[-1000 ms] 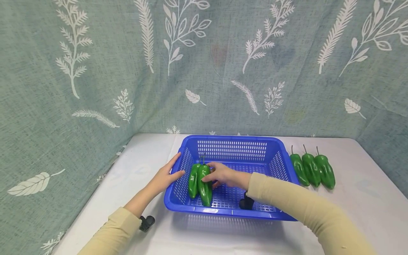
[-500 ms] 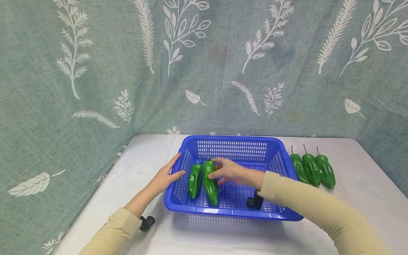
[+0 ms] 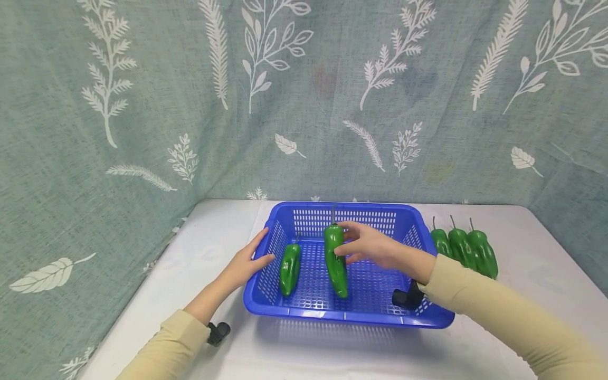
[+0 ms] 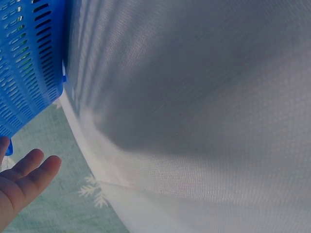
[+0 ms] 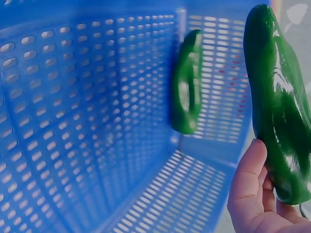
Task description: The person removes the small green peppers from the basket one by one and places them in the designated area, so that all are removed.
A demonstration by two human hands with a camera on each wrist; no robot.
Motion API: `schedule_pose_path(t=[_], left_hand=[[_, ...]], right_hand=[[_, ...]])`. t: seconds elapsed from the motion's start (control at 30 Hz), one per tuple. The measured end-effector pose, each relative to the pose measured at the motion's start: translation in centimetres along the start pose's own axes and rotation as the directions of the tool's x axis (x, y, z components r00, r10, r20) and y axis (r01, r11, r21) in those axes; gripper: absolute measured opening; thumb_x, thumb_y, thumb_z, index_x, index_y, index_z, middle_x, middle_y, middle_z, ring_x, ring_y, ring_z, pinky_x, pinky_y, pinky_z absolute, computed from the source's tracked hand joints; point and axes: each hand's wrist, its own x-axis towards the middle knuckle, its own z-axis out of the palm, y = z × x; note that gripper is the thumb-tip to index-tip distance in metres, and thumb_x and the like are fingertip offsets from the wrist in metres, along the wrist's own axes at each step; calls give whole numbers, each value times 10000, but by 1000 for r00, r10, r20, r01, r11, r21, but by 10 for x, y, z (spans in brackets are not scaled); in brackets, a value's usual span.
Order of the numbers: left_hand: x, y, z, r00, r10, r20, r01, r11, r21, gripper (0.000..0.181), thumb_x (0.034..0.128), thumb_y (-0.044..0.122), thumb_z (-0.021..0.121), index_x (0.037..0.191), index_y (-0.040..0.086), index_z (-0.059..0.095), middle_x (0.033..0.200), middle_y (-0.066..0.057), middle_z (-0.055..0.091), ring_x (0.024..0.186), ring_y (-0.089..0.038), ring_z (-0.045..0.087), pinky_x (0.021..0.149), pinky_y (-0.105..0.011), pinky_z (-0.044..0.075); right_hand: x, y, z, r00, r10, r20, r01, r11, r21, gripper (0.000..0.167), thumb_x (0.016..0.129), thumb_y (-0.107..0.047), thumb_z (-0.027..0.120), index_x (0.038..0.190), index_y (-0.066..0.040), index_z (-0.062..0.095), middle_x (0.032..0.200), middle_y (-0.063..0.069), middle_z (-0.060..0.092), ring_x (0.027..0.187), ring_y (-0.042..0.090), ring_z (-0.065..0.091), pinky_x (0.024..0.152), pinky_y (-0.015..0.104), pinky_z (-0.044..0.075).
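My right hand (image 3: 368, 247) grips a long green pepper (image 3: 336, 264) between thumb and fingers, above the floor of the blue plastic basket (image 3: 347, 318). In the right wrist view the held pepper (image 5: 279, 92) stands at the right, its stem end by the fingers. A second green pepper (image 3: 290, 270) lies in the basket along the left side. My left hand (image 3: 244, 266) rests at the basket's left rim, fingers extended. The left wrist view shows relaxed, fairly straight left fingers (image 4: 39, 177) by the basket's side (image 4: 29, 63).
Several green peppers (image 3: 463, 248) lie side by side on the white table (image 3: 537, 295), right of the basket and partly behind the right forearm. A green curtain (image 3: 304, 105) with white leaf prints hangs behind the table and along its left side.
The right hand has lifted one pepper away from the other and carried it right and upward. The left hand and the basket stay where they were.
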Motion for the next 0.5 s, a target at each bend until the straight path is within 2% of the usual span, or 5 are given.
schedule_pose_path(t=[0.2,0.5], left_hand=[[-2,1,0,1000,-7,-9,7,1000,-6,696,887,271,559,1471,169,194,1362,-289,390,998,-369,596,881,-471,475],[-1,1,0,1000,-2,-2,2,1000,2,711,881,314,561,1472,175,191,1376,-280,378,1038,-386,574,891,-483,466]], right_hand=[[-17,-12,-11,999,-40,17,41,999,-21,742,803,-63,648,1423,-24,242,1261,245,467,987,228,584,808,390,522],[-39,-19,-24,996,-84,-4,84,996,-22,756,801,-79,656,1428,-33,235,1236,226,490,948,204,597,805,413,516]])
